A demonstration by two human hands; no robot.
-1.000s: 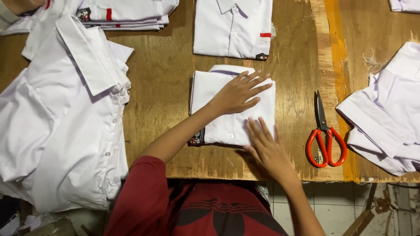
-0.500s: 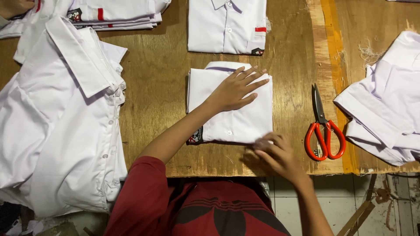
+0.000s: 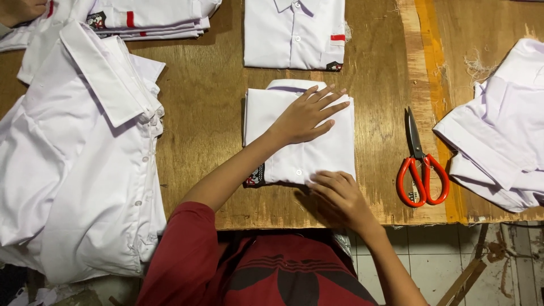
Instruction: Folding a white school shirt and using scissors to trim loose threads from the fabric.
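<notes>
A folded white shirt [image 3: 294,153] lies on the wooden table [image 3: 209,113] in front of me, with a dark patch at its near left corner. My left hand [image 3: 309,116] rests flat on its upper half, fingers spread. At the shirt's near right edge, my right hand [image 3: 340,195] has its fingers curled around the fabric.
Another folded white shirt [image 3: 294,34] lies just beyond. Red-handled scissors [image 3: 419,164] lie to the right. Loose white shirts are heaped at the left [image 3: 79,158] and the right [image 3: 498,136], and a folded stack [image 3: 147,17] sits far left. The table's edge runs close to my body.
My right hand has slid off the top of the shirt down to its near edge and curled its fingers there. The left hand has stayed flat on the shirt.
</notes>
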